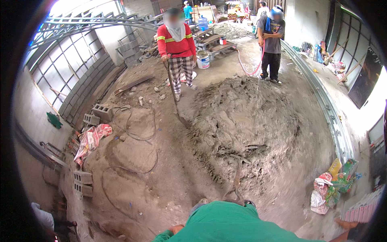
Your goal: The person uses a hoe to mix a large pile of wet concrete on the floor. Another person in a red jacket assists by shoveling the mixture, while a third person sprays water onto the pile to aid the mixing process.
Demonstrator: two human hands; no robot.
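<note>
At the bottom edge, a small part of my left hand (177, 229) shows beside my green shirt (223, 217). Its fingers and anything in them are hidden. My right hand is out of view. In front of my body, a long-handled tool (237, 178), probably a shovel, has a forked end near my feet. Its far end meets a broad mound of wet grey mortar or concrete mix (251, 118). Across the mound's left edge, a person in a red top (175, 37) holds a shovel (172, 84), its blade at the mix.
A person at the back right holds a pink hose (251, 73) over the mound. Metal channels (326, 106) line the right side, ending near crumpled sacks (322, 193). Concrete blocks (83, 183) and a dark cable (130, 171) lie left. Another person's arm (346, 224) shows lower right.
</note>
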